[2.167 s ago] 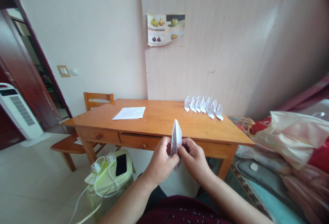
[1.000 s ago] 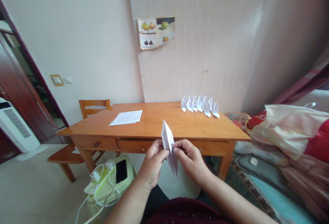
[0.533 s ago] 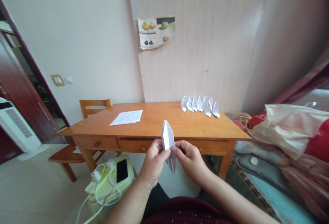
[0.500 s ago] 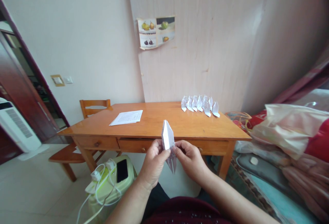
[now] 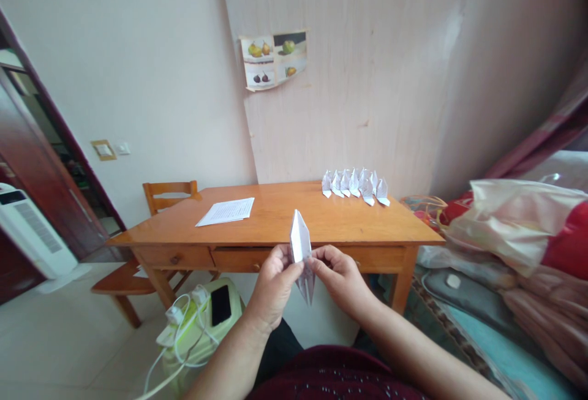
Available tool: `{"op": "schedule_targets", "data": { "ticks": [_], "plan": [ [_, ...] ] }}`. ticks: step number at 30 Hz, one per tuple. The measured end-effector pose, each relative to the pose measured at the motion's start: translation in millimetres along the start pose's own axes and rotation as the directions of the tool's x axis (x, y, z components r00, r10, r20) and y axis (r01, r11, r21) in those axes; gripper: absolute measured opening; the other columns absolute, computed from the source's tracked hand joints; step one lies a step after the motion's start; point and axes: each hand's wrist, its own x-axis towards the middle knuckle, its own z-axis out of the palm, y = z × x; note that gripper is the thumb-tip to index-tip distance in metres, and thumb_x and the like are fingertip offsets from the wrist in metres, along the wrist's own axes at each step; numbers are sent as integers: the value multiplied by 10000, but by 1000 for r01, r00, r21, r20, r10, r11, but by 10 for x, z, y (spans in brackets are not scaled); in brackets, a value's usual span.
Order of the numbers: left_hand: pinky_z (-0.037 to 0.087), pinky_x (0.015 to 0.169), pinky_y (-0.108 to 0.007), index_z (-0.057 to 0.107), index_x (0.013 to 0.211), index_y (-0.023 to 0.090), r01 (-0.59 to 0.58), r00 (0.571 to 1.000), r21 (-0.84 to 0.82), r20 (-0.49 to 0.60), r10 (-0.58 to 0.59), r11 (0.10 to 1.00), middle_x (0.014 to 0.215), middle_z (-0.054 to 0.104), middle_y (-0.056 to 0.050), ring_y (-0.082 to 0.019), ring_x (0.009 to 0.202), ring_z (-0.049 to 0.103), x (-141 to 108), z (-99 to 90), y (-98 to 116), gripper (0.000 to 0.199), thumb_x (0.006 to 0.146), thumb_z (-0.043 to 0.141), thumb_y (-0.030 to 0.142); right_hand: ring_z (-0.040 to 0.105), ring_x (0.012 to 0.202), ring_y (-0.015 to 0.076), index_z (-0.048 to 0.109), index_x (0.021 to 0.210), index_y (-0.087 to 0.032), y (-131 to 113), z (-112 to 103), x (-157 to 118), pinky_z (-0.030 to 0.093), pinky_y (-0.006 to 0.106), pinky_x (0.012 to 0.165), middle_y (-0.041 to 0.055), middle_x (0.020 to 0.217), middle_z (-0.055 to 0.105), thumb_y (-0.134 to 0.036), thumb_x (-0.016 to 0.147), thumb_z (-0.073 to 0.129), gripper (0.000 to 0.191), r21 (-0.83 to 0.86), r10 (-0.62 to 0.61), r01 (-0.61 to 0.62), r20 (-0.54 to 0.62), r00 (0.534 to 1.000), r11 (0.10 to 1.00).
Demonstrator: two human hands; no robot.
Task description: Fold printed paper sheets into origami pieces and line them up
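Between my two hands I hold a piece of folded paper (image 5: 301,237), white with faint print, upright and pointed at top and bottom. My left hand (image 5: 275,286) pinches it from the left, thumb across the front near its middle. From the other side my right hand (image 5: 340,277) grips its right edge between thumb and fingers. The paper is in front of the table's near edge. Several folded paper figures (image 5: 353,183) stand grouped at the back right of the wooden table (image 5: 275,216). A stack of printed sheets (image 5: 226,211) lies on its left part.
A chair (image 5: 169,188) stands at the table's left end. Below left, a pale green box (image 5: 234,308) carries a black phone (image 5: 221,305) and white cables (image 5: 177,339). Plastic bags (image 5: 509,222) and cloth are heaped on the right. A fruit picture (image 5: 274,60) hangs on the wall.
The view has shifted slightly. Both hands keep their hold on the folded paper, with hardly any visible change in their grip or its shape.
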Motion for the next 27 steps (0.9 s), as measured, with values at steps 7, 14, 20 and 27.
{"op": "schedule_targets", "data": {
  "ticks": [7,14,20,27],
  "plan": [
    [467,896,-328,603,1130,152,-11,999,77,45,8,997,1077,703,-91,-206,964,652,-9,34,19,328,820,698,200,609,756,195,688,856,-189,38,31,-13,474,313,691,44,814,657,-307,854,625,134,-58,-7,2,-85,996,998],
    [456,962,-342,647,1137,172,-9,1000,-14,17,10,1000,1114,706,-80,-217,1022,646,22,6,-4,359,785,718,190,597,736,173,702,926,-235,10,99,-106,465,293,672,36,844,613,-284,894,612,107,-343,-256,225,-47,966,912],
    [462,967,-362,653,1153,177,16,999,-104,38,-12,995,1140,701,-83,-236,1066,638,21,-22,-31,370,786,704,159,604,773,178,681,1069,-243,-5,142,-140,490,302,705,53,925,622,-233,906,590,187,-382,-352,309,-47,935,871],
    [457,984,-376,673,1121,169,22,999,-136,29,-19,990,1111,712,-86,-247,1066,642,18,-14,-38,368,759,732,144,617,826,188,687,1064,-250,41,172,-142,501,309,729,46,916,615,-167,882,596,220,-306,-368,332,-68,927,892]
  ]
}}
